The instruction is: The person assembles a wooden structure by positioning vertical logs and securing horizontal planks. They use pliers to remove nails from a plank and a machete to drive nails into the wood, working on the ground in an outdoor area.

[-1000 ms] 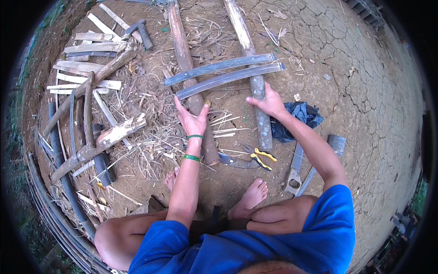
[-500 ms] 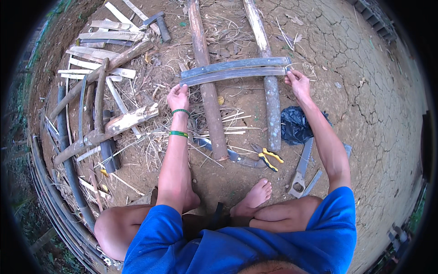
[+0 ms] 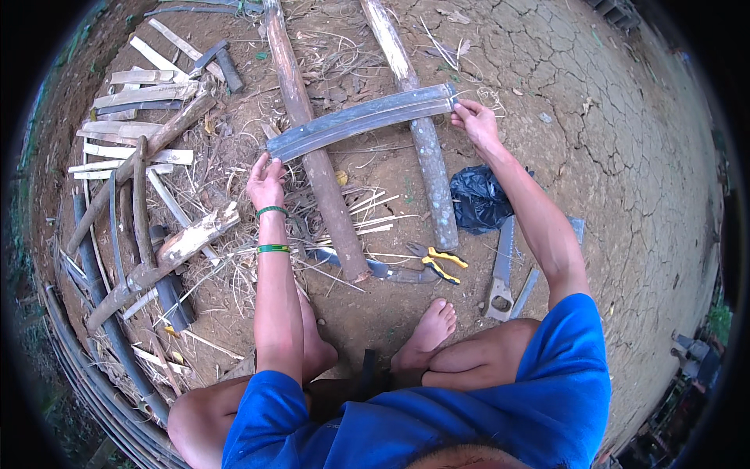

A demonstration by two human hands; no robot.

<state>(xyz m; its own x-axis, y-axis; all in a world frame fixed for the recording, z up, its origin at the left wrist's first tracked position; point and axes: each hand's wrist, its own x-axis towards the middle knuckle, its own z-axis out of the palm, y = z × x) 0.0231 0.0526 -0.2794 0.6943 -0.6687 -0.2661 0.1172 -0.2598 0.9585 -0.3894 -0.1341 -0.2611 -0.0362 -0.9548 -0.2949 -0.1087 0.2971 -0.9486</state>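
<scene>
Two grey, split bamboo strips (image 3: 359, 121) lie side by side across two wooden poles (image 3: 316, 168). At their left end, my left hand (image 3: 266, 186) grips the nearer strip's tip between thumb and fingers, green bands around the wrist. My right hand (image 3: 476, 125) pinches the strips' right end, where a thin pale strand sticks out. Below, between the poles' near ends and my bare foot, lie yellow-and-black pliers (image 3: 437, 259) and a large knife (image 3: 379, 268).
A black plastic bag (image 3: 480, 202) and a handsaw (image 3: 501, 273) lie right of the poles. To the left are a log frame (image 3: 168, 254), pale bamboo pieces (image 3: 148, 95) and a hammer (image 3: 223, 64). Long bamboo poles (image 3: 94, 383) run along the left edge. Cracked soil covers the right.
The gap between the two bamboo strips has closed. Both hands still hold the ends. The whole scene has shifted left in view, with a slight tilt.
</scene>
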